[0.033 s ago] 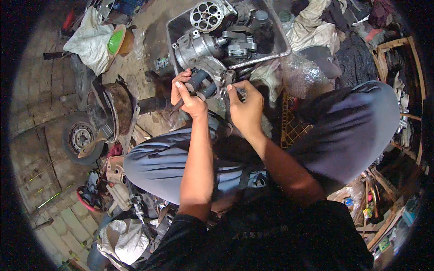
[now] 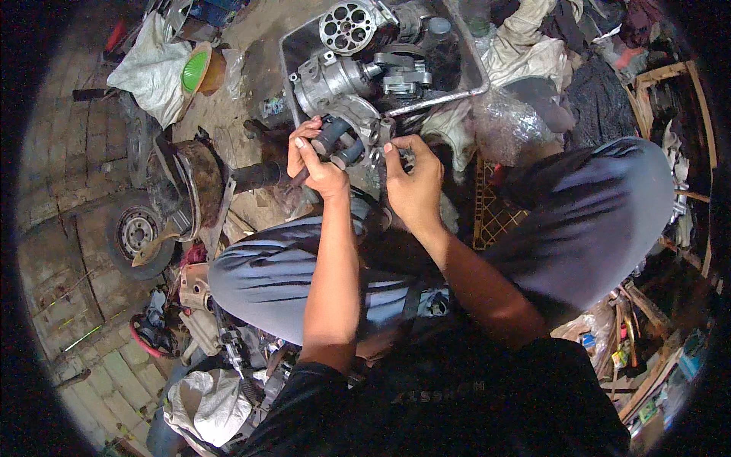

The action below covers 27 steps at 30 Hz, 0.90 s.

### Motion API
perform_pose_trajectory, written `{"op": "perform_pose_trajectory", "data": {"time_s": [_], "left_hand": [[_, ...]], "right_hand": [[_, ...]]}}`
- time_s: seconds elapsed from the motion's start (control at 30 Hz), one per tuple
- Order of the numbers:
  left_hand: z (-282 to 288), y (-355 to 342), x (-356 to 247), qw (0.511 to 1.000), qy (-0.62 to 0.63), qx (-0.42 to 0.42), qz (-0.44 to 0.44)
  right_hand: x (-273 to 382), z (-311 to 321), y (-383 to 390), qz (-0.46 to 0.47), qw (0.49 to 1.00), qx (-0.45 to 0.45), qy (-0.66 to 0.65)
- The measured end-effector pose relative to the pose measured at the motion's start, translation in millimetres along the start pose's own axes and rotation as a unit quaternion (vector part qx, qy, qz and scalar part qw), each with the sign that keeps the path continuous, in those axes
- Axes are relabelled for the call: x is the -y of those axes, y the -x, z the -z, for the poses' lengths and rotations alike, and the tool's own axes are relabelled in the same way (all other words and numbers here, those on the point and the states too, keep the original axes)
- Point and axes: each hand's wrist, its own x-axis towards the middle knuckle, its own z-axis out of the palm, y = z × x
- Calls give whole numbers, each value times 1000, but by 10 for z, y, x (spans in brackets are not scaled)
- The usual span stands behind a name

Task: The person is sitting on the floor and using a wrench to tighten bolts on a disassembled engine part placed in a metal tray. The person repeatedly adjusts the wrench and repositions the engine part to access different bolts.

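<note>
In front of me is a metal machine part with a silvery curved casting (image 2: 358,110) and two dark grey cylinders (image 2: 331,135) jutting from it. It is held up against the near edge of a grey metal tray (image 2: 483,80). Curled round its left side, my left hand (image 2: 324,171) grips it beside the cylinders; some fingers are hidden behind. On the other side, my right hand (image 2: 417,183) is closed in a pinch, thumb and forefinger at a dark narrow metal piece (image 2: 386,133). Whether that piece is joined to the casting, I cannot tell.
The tray holds a silvery cylindrical housing (image 2: 331,80), a round plate with holes (image 2: 348,29) and a pulley-like part (image 2: 403,75). Left stand a rusty drum (image 2: 202,175) and a small wheel (image 2: 138,232). A yellow crate (image 2: 495,213) and crumpled cloths (image 2: 529,49) lie right.
</note>
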Motion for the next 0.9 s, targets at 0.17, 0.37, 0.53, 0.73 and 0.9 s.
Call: {"op": "perform_pose_trajectory", "data": {"time_s": [0.17,0.37,0.53,0.73,0.9], "left_hand": [[8,-14,-24,1000,-13,6,0],[-5,-9,-10,1000,-4,2,6],[-6,-17,-51,1000,-20,14,-6],[-10,-31,-25,999,33,-18,33],[-23,-25,11,1000,18,3,11]], "right_hand": [[-42,63,12,-4,1000,22,0],[-124,24,16,70,996,28,44],[-119,32,20,96,992,39,68],[-63,32,-37,60,996,50,54],[-61,-17,-31,49,997,34,40]]}}
